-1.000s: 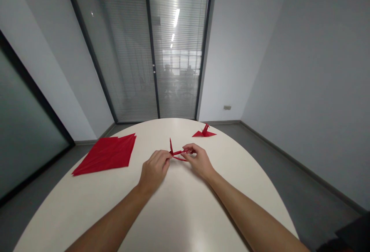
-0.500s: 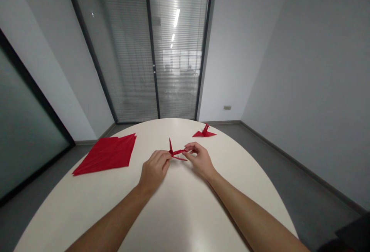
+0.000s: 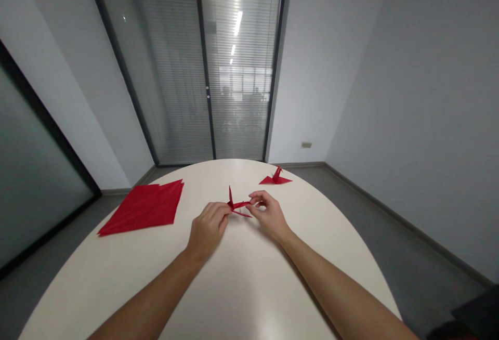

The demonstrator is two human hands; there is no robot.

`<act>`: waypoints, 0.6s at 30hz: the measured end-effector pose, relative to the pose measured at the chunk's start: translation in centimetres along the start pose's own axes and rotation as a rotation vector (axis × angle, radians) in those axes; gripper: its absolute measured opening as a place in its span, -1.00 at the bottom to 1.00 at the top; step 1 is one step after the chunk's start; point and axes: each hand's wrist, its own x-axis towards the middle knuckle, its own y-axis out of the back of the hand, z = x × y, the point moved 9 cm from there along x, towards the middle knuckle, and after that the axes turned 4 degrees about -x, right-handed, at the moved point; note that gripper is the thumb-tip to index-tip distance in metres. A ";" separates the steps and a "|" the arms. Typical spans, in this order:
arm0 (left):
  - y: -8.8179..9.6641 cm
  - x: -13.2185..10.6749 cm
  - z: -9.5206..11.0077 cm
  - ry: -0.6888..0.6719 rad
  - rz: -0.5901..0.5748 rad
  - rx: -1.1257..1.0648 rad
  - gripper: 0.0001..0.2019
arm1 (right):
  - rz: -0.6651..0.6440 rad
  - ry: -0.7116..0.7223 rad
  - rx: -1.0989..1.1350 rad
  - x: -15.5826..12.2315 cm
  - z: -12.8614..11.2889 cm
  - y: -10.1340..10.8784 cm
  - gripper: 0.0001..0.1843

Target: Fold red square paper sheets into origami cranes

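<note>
Compared with 1.0 s ago, right hand (image 3: 270,218) has shifted slightly along the folded red paper (image 3: 240,205), thumb and fingertips now pinching the tip of its upper strip, the lower strip's end clear of them. Left hand (image 3: 208,223) pinches the opposite end; the paper sits over the worktop (image 3: 226,277), one point upright toward 12 o'clock. Relative to it: red sheets (image 3: 146,210) at 9 o'clock, paper bird (image 3: 276,178) near 2.

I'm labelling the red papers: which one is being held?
The folded piece with thin prongs, pinched in the left hand, right hand at one tip. The flat sheets and spread-winged figure lie untouched.
</note>
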 end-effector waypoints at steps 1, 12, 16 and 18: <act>0.0 0.0 0.0 0.000 0.001 0.002 -0.86 | -0.008 0.004 0.005 0.0 -0.1 0.0 -0.73; -0.3 -0.3 -0.9 0.066 0.015 -0.054 -0.84 | -0.021 -0.016 0.033 0.0 0.4 -0.2 -0.72; -0.4 -0.3 -0.9 0.061 0.004 -0.052 -0.84 | -0.024 -0.015 0.041 0.0 0.4 -0.2 -0.74; -0.3 -0.3 -0.8 0.058 0.003 -0.058 -0.85 | -0.023 -0.005 0.023 0.0 0.1 -0.2 -0.76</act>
